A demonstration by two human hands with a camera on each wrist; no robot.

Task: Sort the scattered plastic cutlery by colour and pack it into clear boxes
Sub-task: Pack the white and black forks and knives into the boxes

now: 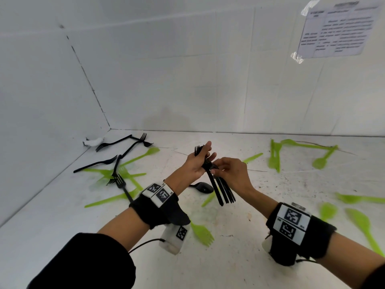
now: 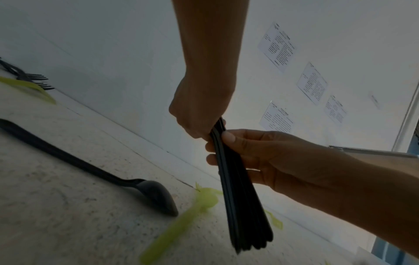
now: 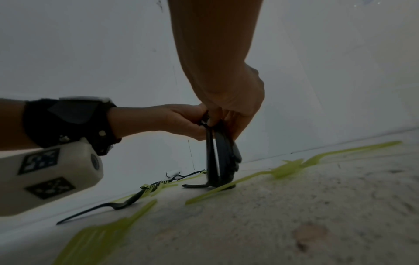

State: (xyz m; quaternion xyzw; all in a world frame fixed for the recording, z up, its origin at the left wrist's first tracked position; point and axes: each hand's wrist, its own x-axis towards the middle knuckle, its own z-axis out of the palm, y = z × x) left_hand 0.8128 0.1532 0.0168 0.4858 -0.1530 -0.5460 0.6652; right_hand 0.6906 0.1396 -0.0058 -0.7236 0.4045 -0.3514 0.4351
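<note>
Left hand (image 1: 195, 163) grips black bundle (image 1: 216, 184) mid frame, handles fanning downward; right hand (image 1: 231, 174) pinches it too. Risk imo: splayed handles slip, drop among green cutlery (image 1: 202, 233) on worktop (image 1: 239, 257). More black forks (image 1: 116, 142) left. No boxes visible.

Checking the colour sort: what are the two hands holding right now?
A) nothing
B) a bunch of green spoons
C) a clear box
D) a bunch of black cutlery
D: the left hand and right hand both grip a bunch of black cutlery; green pieces lie on the table.
</note>
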